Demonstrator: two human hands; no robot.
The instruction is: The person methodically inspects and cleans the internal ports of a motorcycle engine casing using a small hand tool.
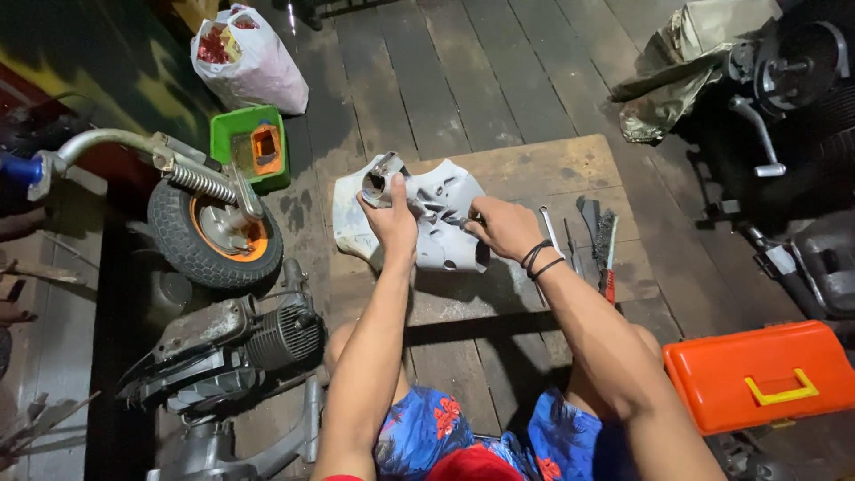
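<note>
Currently, at frame centre, the left hand [392, 221] grips a metal part [381, 181] over the white panel [436, 223]; the right hand [503, 230] closes around a small tool, likely mid-fastening; steady alignment comes next.

**Bare arms, bright shorts**

Both arms bare, no sleeves; black bands [541, 259] circle the right wrist, at 1 o'clock from the shorts [499, 441]; these are blue with red and white flowers; no gloves on either hand.

hands [392, 223] gripping grey panel [436, 223], wooden board [552, 169]
</note>
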